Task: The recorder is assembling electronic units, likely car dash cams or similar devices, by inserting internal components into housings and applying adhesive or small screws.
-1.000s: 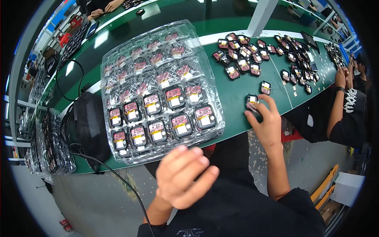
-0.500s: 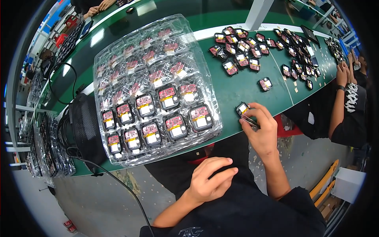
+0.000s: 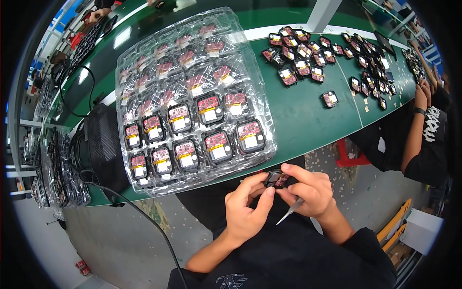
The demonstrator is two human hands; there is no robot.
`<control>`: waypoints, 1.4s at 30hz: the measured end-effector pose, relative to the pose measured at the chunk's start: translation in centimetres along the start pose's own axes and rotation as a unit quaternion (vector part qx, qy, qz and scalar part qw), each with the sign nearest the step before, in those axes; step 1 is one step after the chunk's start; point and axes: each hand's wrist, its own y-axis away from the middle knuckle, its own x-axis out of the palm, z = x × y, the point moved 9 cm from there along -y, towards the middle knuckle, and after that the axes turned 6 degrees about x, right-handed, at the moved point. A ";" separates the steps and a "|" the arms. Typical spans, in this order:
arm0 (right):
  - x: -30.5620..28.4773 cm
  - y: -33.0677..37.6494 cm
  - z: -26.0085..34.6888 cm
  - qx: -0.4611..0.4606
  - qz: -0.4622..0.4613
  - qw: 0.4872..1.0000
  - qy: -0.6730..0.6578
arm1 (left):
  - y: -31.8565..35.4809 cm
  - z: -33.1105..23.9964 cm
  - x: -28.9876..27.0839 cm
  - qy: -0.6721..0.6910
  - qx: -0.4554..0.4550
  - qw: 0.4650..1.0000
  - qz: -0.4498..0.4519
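Counts: 1 black module [image 3: 275, 178] in hands, 1 slim pointed tool [image 3: 290, 212], 9 seated modules [image 3: 250, 136] in the clear moulded-plastic tray [image 3: 168, 185], 1 loner [image 3: 330, 99] on the green table [image 3: 303, 123]. Left hand [image 3: 246, 209] and right hand [image 3: 310, 191] pinch the module, tilted, near table edge; right also grips the tool. Module: squarish, rounded corners.

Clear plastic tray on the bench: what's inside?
In the clear tray, black-framed modules fill most of the near two rows. Farther back, red-and-white parts show blurred through the plastic. The modules' undersides and whatever lies beneath them are covered.
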 end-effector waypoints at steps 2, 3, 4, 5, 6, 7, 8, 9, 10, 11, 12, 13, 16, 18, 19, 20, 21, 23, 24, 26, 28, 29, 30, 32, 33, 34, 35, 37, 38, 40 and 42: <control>0.5 0.1 0.3 -0.010 0.013 1.000 0.009 | 0.3 0.1 -0.4 0.006 0.000 1.000 -0.020; 0.8 0.2 0.3 -0.016 0.007 1.000 0.001 | 0.2 0.1 -0.6 0.025 -0.019 0.999 -0.032; 0.8 0.3 0.5 -0.023 0.000 1.000 -0.007 | 0.2 0.2 -0.7 0.025 -0.020 0.999 -0.032; 0.9 0.3 0.5 -0.019 0.010 1.000 -0.005 | 0.3 0.3 -0.7 0.035 -0.022 0.999 -0.034; 0.9 0.1 0.6 -0.021 0.011 1.000 -0.008 | 0.4 0.2 -1.0 0.043 -0.025 0.998 -0.038; 1.1 0.0 0.8 -0.023 0.015 1.000 -0.011 | 0.5 0.1 -1.3 0.042 -0.024 0.998 -0.041; 1.2 0.0 0.8 -0.024 0.019 0.999 -0.012 | 0.5 0.1 -1.3 0.056 -0.030 0.997 -0.037; 1.2 0.0 1.0 -0.025 0.020 0.999 -0.012 | 0.5 0.1 -1.4 0.071 -0.036 0.996 -0.033; 1.3 -0.1 1.0 -0.015 0.022 0.999 -0.018 | 0.5 0.2 -1.6 0.071 -0.035 0.996 -0.034; 1.4 -0.1 0.9 -0.004 0.025 0.999 -0.023 | 0.6 0.4 -1.6 0.095 -0.033 0.994 -0.033; 1.4 -0.1 1.1 -0.004 0.026 0.999 -0.023 | 0.6 0.6 -1.7 0.119 -0.030 0.992 -0.031; 1.5 -0.1 1.0 0.013 0.027 0.998 -0.050 | 0.7 0.6 -2.0 0.120 -0.030 0.992 -0.032; 1.8 0.0 0.2 0.056 0.017 0.988 -0.142 | 0.7 0.2 -1.5 0.159 -0.025 0.987 0.006; 1.7 -0.1 0.0 0.081 0.007 0.974 -0.211 | 0.7 -0.5 -1.3 0.253 -0.023 0.967 -0.001; 2.2 -0.2 -0.2 0.116 0.048 0.962 -0.244 | 0.8 -0.5 -1.5 0.245 0.004 0.969 0.024; 2.7 -0.1 -0.4 0.151 0.088 0.946 -0.274 | 0.9 0.1 -1.6 0.246 0.005 0.969 0.024; 3.7 1.3 -1.1 0.183 0.097 0.923 -0.325 | 0.9 0.1 -1.8 0.232 0.039 0.971 0.032; 3.8 0.9 -0.9 0.218 0.086 0.901 -0.365 | 1.0 0.2 -2.4 0.189 0.075 0.979 0.034; 3.7 0.6 -1.0 0.252 0.074 0.876 -0.404 | 1.0 0.1 -2.3 0.189 0.075 0.979 0.033; 3.0 0.4 -1.0 0.254 0.098 0.891 -0.364 | 1.1 -0.1 -2.6 0.265 0.063 0.962 -0.026; 2.7 -0.1 -0.2 0.164 0.128 0.957 -0.203 | 1.2 -0.2 -2.8 0.273 0.062 0.959 -0.039; 2.2 -0.7 0.5 0.125 0.093 0.978 -0.138 | 1.3 -0.3 -2.9 0.273 0.068 0.959 -0.037; 2.5 -0.8 0.4 0.125 0.094 0.978 -0.139 | 1.4 -0.5 -2.9 0.273 0.073 0.959 -0.034; 2.2 -1.0 1.6 0.027 0.049 0.998 -0.022 | 1.3 -0.4 -3.0 0.269 0.071 0.960 -0.039; 2.2 -1.0 1.9 0.014 0.031 0.999 0.002 | 1.3 -0.3 -3.0 0.265 0.068 0.961 -0.042; 2.2 -1.0 1.9 0.013 0.032 0.999 0.002 | 1.2 -0.3 -3.1 0.265 0.069 0.961 -0.043; 2.2 -0.9 2.1 0.005 0.025 0.999 0.020 | 1.2 -0.3 -3.1 0.263 0.072 0.961 -0.042; 2.1 -0.9 2.2 -0.002 0.019 0.999 0.038 | 1.2 -0.3 -3.2 0.261 0.075 0.962 -0.042; 2.2 -0.9 2.2 -0.006 0.021 0.999 0.036 | 1.2 -0.3 -3.2 0.262 0.077 0.961 -0.041; 2.2 -1.0 2.3 -0.009 0.023 0.999 0.034 | 1.3 -0.5 -3.2 0.264 0.078 0.961 -0.040; 2.2 -1.1 2.4 -0.013 0.023 0.999 0.034 | 1.2 -0.3 -3.1 0.262 0.061 0.962 -0.036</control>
